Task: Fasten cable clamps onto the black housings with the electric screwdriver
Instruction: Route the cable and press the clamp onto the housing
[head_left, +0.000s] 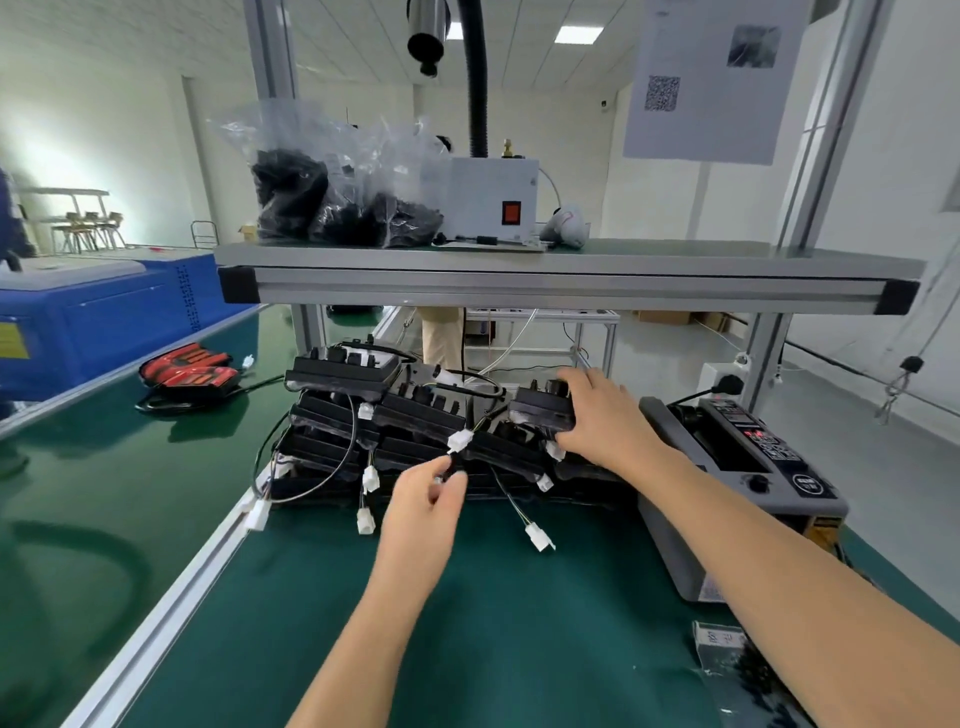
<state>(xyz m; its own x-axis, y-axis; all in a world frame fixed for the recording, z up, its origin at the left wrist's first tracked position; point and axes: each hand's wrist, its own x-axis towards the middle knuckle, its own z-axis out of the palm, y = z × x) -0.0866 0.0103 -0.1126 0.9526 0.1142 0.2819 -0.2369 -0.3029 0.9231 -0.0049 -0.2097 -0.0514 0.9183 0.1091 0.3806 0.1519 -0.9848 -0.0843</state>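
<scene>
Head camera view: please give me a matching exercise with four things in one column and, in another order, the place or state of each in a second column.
Column one:
1 left hand
2 right hand
3 plastic bags
4 grey machine

Column two:
A on the upper shelf
B right of the pile of housings
C pinches a black cable
D grips a black housing

Pairs: 1-C; 2-D; 3-A; 4-B.
</scene>
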